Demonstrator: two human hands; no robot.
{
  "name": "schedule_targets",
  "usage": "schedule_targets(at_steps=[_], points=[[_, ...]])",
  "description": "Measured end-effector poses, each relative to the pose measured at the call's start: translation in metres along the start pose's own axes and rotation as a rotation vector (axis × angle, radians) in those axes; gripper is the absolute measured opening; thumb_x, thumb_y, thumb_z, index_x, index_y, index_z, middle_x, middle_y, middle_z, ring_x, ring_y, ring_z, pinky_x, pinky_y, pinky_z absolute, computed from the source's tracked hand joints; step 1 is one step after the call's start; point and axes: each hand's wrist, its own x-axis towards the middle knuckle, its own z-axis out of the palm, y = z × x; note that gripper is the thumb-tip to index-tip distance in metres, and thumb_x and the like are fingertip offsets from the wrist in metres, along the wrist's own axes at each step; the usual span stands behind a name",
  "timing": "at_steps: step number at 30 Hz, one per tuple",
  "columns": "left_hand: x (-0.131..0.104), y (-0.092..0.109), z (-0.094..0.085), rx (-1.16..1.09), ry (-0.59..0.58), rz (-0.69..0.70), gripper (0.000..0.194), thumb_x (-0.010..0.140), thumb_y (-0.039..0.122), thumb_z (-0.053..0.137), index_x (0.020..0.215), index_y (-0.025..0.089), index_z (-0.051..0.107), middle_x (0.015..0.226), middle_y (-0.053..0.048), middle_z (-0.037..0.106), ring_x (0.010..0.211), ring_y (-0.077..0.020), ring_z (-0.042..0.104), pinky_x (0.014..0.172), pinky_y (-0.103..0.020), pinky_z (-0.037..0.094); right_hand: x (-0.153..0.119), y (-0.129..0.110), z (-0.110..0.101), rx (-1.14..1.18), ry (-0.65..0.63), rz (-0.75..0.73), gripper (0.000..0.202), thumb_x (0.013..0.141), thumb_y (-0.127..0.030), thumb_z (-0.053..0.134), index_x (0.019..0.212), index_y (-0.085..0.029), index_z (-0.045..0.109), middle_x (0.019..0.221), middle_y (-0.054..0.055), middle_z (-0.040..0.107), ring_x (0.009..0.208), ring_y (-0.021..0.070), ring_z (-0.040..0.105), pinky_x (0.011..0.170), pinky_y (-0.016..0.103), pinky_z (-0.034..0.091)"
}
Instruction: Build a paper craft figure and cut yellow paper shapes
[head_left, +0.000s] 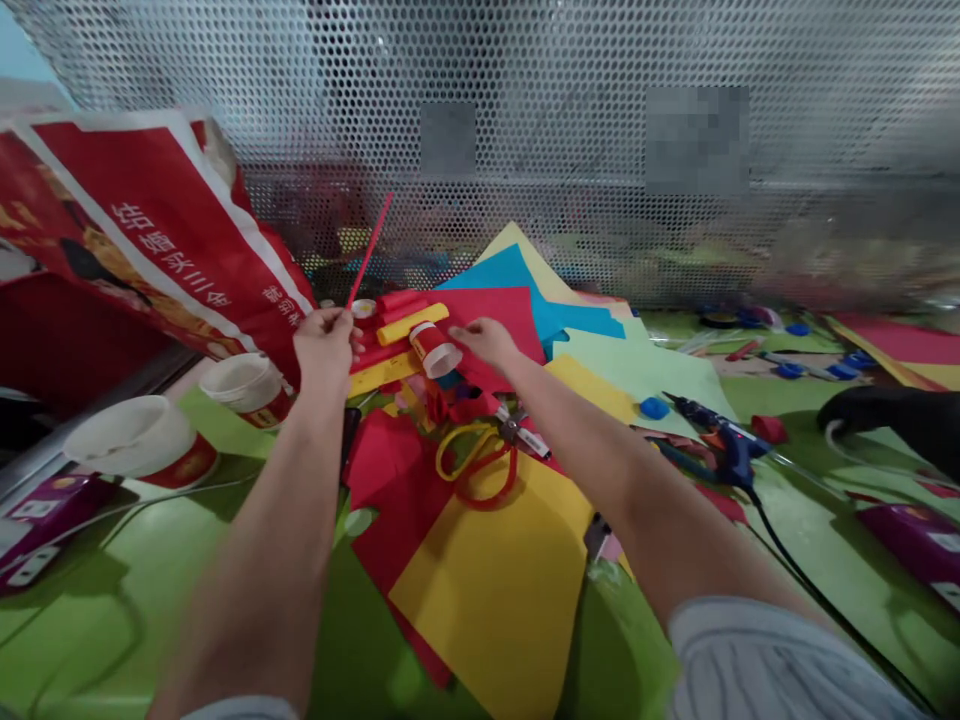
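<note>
My left hand (328,345) is closed in a pinch on a thin red strip (370,248), which slants up and to the right. My right hand (484,342) has its fingertips drawn together right beside a small red-and-white paper cup (433,348). Whether they touch its rim or pinch something small I cannot tell. The cup lies tilted against a yellow roll (412,325), its mouth facing down and right. A red roll (401,302) lies behind. Below the hands, scissors with yellow and red handles (480,470) rest on red (397,470) and yellow paper sheets (502,570).
Two paper tubs (142,435) stand at left before a large red printed bag (172,220). A perforated metal screen (555,130) rises behind the green table (150,620). At right are a glue gun (724,440) with a cord, purple power strips (915,545) and a dark sleeve (892,420).
</note>
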Motion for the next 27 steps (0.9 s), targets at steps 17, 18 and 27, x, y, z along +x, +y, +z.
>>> schedule_targets(at_steps=[17, 18, 27], points=[[-0.009, -0.003, -0.002, 0.129, -0.113, 0.176, 0.010, 0.073, 0.020, 0.058, 0.082, 0.018, 0.061, 0.060, 0.003, 0.059, 0.041, -0.0062, 0.046, 0.041, -0.018, 0.037, -0.008, -0.009, 0.009, -0.051, -0.126, -0.019, 0.049, 0.067, -0.042, 0.064, 0.106, -0.014, 0.054, 0.098, 0.007, 0.065, 0.086, 0.0195, 0.061, 0.067, 0.027, 0.047], [-0.009, 0.000, -0.004, 0.135, -0.094, 0.188, 0.011, 0.074, 0.021, 0.058, 0.084, 0.018, 0.061, 0.062, 0.002, 0.059, 0.041, -0.0061, 0.046, 0.040, -0.018, 0.036, -0.014, -0.005, 0.002, -0.013, -0.101, -0.041, 0.053, 0.066, -0.042, 0.065, 0.109, -0.015, 0.052, 0.101, 0.007, 0.064, 0.088, 0.0190, 0.061, 0.069, 0.028, 0.047], [-0.031, -0.004, 0.010, 0.211, -0.311, 0.033, 0.009, 0.074, 0.014, 0.053, 0.080, 0.015, 0.059, 0.052, 0.006, 0.052, 0.036, -0.0055, 0.041, 0.036, -0.018, 0.030, -0.086, 0.024, -0.047, 0.330, 0.076, -0.179, 0.060, 0.059, -0.041, 0.071, 0.109, -0.018, 0.048, 0.106, 0.007, 0.062, 0.093, 0.0223, 0.060, 0.078, 0.037, 0.050]])
